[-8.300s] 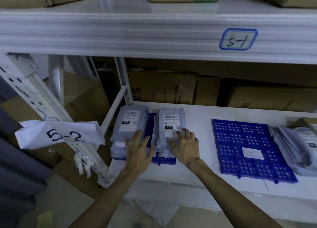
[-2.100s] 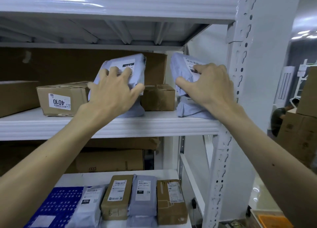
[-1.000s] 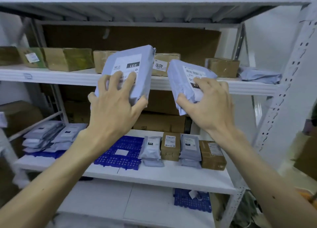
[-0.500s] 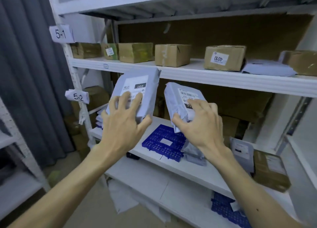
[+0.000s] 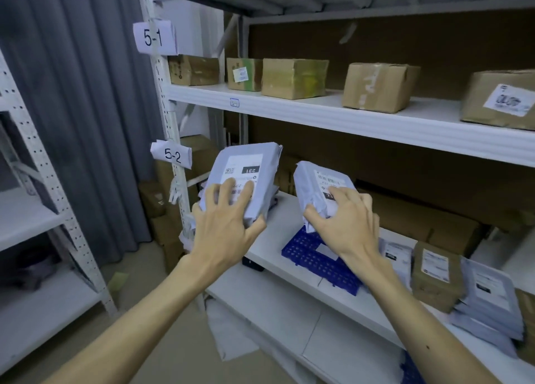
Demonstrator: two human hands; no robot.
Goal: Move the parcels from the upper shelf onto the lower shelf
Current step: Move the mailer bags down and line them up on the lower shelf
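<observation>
My left hand (image 5: 228,227) grips a flat grey mailer (image 5: 246,163), smooth plastic with a white label; my right hand (image 5: 344,224) grips a lumpy grey mailer (image 5: 317,181), crinkled at its end. Both are held in the air above the left end of the white lower shelf (image 5: 285,224), near its blue perforated mat (image 5: 315,265).

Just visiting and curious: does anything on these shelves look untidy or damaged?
The paper tag marked 5-2 on the left shelf post is crumpled and askew, with ragged white strips dangling below it.
</observation>
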